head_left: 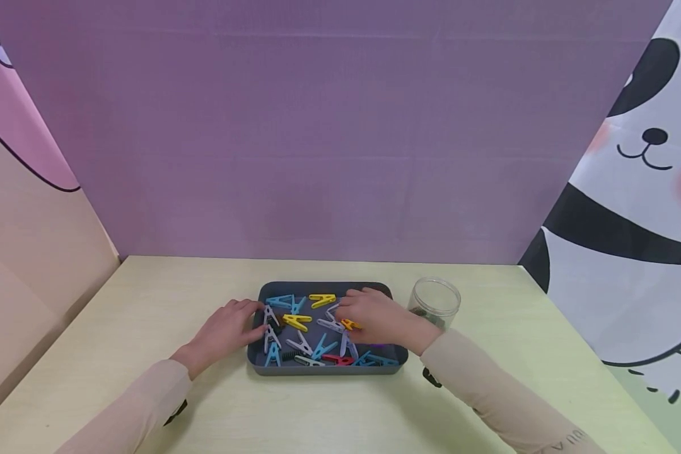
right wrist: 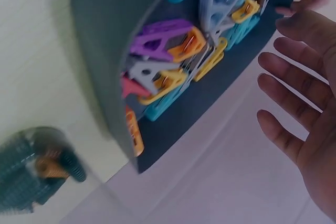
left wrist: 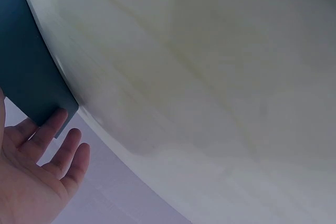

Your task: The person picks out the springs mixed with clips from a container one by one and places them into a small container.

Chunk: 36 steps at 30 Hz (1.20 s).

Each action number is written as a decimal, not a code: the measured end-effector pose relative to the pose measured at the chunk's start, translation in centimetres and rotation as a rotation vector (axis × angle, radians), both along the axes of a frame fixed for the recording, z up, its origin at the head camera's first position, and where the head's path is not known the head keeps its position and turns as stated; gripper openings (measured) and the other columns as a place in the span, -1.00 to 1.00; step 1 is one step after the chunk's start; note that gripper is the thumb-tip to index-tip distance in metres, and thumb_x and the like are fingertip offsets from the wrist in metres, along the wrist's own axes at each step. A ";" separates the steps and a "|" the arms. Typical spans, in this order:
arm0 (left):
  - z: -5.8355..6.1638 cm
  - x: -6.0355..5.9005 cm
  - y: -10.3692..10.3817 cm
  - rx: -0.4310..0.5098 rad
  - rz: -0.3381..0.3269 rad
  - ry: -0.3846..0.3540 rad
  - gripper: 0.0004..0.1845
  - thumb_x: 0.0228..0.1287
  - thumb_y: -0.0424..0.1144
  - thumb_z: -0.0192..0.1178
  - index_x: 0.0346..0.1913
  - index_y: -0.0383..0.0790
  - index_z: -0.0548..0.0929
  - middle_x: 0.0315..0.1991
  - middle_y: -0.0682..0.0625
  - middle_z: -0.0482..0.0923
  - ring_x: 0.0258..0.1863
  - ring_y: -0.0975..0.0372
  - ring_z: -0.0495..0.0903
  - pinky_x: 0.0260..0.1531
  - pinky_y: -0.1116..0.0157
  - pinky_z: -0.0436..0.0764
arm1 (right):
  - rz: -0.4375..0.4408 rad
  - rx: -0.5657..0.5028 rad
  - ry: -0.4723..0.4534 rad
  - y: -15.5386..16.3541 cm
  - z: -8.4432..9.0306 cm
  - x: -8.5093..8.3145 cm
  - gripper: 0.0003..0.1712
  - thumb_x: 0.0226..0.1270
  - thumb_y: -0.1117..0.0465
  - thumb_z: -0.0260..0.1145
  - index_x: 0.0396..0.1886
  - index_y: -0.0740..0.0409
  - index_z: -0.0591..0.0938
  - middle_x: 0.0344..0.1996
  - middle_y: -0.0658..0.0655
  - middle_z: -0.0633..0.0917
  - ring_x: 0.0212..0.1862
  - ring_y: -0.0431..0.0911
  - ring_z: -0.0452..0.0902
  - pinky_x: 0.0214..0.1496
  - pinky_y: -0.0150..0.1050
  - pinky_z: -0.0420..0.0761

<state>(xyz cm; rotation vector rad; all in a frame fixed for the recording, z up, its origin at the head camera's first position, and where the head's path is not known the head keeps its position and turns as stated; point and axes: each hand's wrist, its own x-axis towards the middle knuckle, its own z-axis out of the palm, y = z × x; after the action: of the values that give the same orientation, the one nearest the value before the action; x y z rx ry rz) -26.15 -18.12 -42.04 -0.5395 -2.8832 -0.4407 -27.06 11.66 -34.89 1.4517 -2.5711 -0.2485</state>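
Note:
A dark grey tray sits mid-table and holds several plastic clothespins in blue, yellow, white, red and purple. My left hand lies flat on the table with straight fingers touching the tray's left rim; the left wrist view shows its fingertips against the tray's corner. My right hand hovers over the right half of the tray, next to an orange pin. In the right wrist view that hand has spread, straight fingers and holds nothing, with a purple pin beside it.
A clear round jar stands just right of the tray with a few dark pins inside; it also shows as the jar in the right wrist view. The pale wooden table is walled by purple and printed panels.

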 end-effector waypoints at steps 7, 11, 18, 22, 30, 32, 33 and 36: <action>0.0 0.0 0.0 -0.004 0.000 0.002 -0.52 0.13 0.03 0.19 0.05 -0.19 0.52 0.03 -0.12 0.55 -0.01 0.01 0.49 0.02 0.03 0.49 | 0.029 0.099 -0.005 -2.0 -0.3 0.1 -0.67 0.12 0.00 0.31 -0.11 -0.06 0.61 -0.15 -0.09 0.65 -0.08 -0.17 0.47 -0.08 -0.21 0.54; 0.0 -0.1 0.0 -0.003 0.004 -0.005 -0.52 0.13 0.03 0.19 0.05 -0.18 0.52 0.03 -0.11 0.55 0.00 0.01 0.49 0.04 0.03 0.48 | 0.041 0.128 -0.014 -3.0 -0.3 0.3 -0.68 0.14 0.00 0.29 -0.10 -0.05 0.61 -0.09 -0.07 0.64 0.02 -0.15 0.48 0.06 -0.12 0.53; -0.1 -0.1 0.0 -0.006 0.011 -0.015 -0.51 0.14 0.04 0.19 0.05 -0.18 0.52 0.04 -0.11 0.54 0.01 0.02 0.48 0.05 0.04 0.48 | 0.053 0.164 -0.030 -4.7 -0.2 0.3 -0.66 0.13 -0.01 0.32 -0.08 -0.08 0.61 -0.11 -0.11 0.64 0.02 -0.18 0.48 0.12 -0.18 0.51; 0.0 -0.1 0.0 -0.003 0.011 -0.018 -0.51 0.14 0.04 0.19 0.06 -0.18 0.52 0.04 -0.10 0.54 0.01 0.02 0.48 0.04 0.04 0.48 | 0.094 0.176 -0.026 -5.6 -0.5 0.2 -0.67 0.11 -0.02 0.33 -0.10 -0.11 0.61 -0.17 -0.15 0.64 -0.08 -0.23 0.47 0.03 -0.30 0.53; 0.0 -0.1 -0.1 0.000 -0.006 -0.001 -0.52 0.13 0.04 0.19 0.04 -0.19 0.52 0.01 -0.10 0.56 -0.03 0.03 0.50 0.00 0.05 0.50 | 0.128 0.220 -0.014 -7.3 -1.1 0.2 -0.67 0.11 -0.07 0.32 -0.12 -0.15 0.62 -0.20 -0.17 0.64 -0.12 -0.26 0.46 -0.06 -0.37 0.53; 0.0 -0.1 -0.1 0.002 -0.007 0.003 -0.52 0.13 0.03 0.20 0.04 -0.19 0.52 0.01 -0.10 0.56 -0.03 0.03 0.50 0.00 0.05 0.50 | 0.129 0.226 -0.021 -7.6 -1.2 0.3 -0.68 0.11 -0.07 0.32 -0.13 -0.16 0.62 -0.19 -0.18 0.63 -0.11 -0.26 0.46 -0.04 -0.36 0.53; -0.1 -0.1 -0.1 0.001 -0.009 0.004 -0.52 0.13 0.03 0.20 0.04 -0.19 0.52 0.01 -0.10 0.56 -0.04 0.03 0.50 0.00 0.05 0.50 | 0.129 0.225 -0.030 -7.8 -1.3 0.3 -0.69 0.10 -0.07 0.33 -0.14 -0.16 0.62 -0.18 -0.18 0.63 -0.11 -0.26 0.46 -0.03 -0.35 0.53; -0.1 -0.2 -0.2 -0.002 -0.010 0.008 -0.52 0.13 0.04 0.19 0.04 -0.20 0.52 0.00 -0.10 0.56 -0.04 0.03 0.50 0.00 0.05 0.50 | 0.129 0.223 -0.056 -8.3 -1.5 0.2 -0.71 0.11 -0.07 0.32 -0.16 -0.17 0.62 -0.19 -0.18 0.63 -0.12 -0.26 0.45 -0.06 -0.35 0.53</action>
<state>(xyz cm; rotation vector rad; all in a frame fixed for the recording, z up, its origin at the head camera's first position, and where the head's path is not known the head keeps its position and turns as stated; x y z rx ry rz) -26.33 -18.29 -42.15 -0.5548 -2.8753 -0.4361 -26.84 3.39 -36.36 1.7164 -2.5464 -0.4968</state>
